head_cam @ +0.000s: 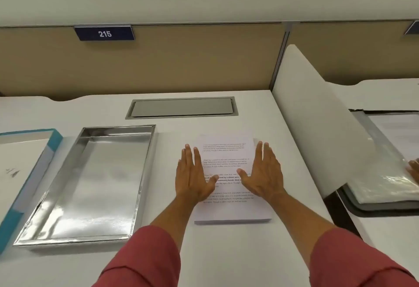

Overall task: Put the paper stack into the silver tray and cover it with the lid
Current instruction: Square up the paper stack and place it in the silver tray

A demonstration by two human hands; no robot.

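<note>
Where the frame cuts it off at the left, a teal-edged lid shows only in part, just beside the silver tray. Right of the tray, the paper stack lies flat on the white desk; its print is too blurred to read. Left hand and right hand rest on it, flat, fingers spread, gripping nothing. Beyond a white divider, a plastic-covered bundle is cropped.
</note>
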